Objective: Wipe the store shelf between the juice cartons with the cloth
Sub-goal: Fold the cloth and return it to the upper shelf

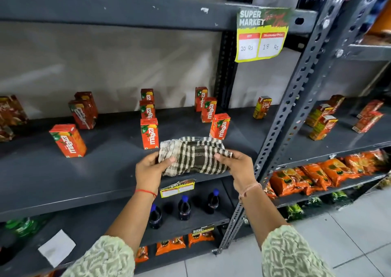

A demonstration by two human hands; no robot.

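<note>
A folded checked cloth (pixel 193 157) is gripped at its two ends — by the left hand (pixel 150 169) and the right hand (pixel 238 166), fingers closed on the fabric — and is held over the front edge of the grey shelf (pixel 101 164). Just beyond the hands, upright juice cartons (pixel 149 133) are stood in spaced rows.

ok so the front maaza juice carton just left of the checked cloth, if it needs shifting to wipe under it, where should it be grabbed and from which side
Grip the upright orange Maaza juice carton across its two narrow side faces near the top, coming from above and in front. It stands tall and slim, and another carton stands close behind it. The left hand is nearer, though both hands now hold the checked woven cloth, so one must let go first.
</note>
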